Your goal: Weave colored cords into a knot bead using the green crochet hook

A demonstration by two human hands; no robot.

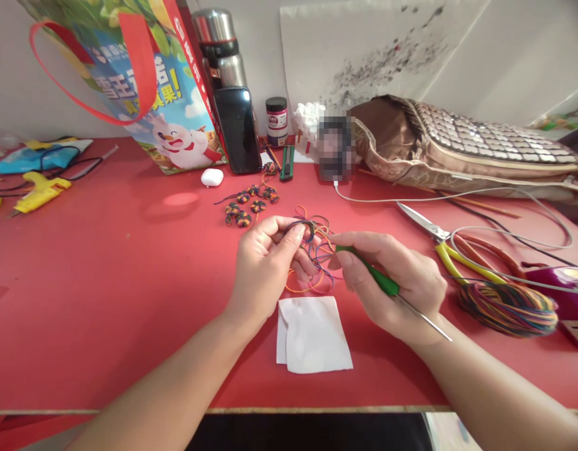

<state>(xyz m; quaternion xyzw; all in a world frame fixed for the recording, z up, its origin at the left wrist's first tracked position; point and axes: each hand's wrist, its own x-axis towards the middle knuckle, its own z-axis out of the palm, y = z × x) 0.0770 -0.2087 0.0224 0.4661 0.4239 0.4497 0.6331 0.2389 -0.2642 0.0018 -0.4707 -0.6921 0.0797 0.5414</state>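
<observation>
Between the thumb and fingers of my left hand (267, 257) a small loop of dark multicoloured yarn (309, 229) is pinched. Loose orange, blue and pink strands (317, 275) trail below and behind it. My right hand (392, 275) is closed round the green handle of a crochet hook (377, 275), whose bare metal end sticks out toward my wrist. The hook's working tip points at the yarn loop; whether it passes through the loop is too fine to tell. Under my hands lies a folded white paper (317, 338). Small knotted yarn pieces (243, 218) lie beyond my left hand.
Scissors (441, 235), a coil of multicoloured yarn (509, 308) and a purple device (563, 294) lie at right. A white cable (401, 200) crosses behind. Phone (239, 131), thermos (218, 44), gift bag (171, 94) and sequinned bag (486, 138) line the back. A yellow glue gun (42, 191) lies left.
</observation>
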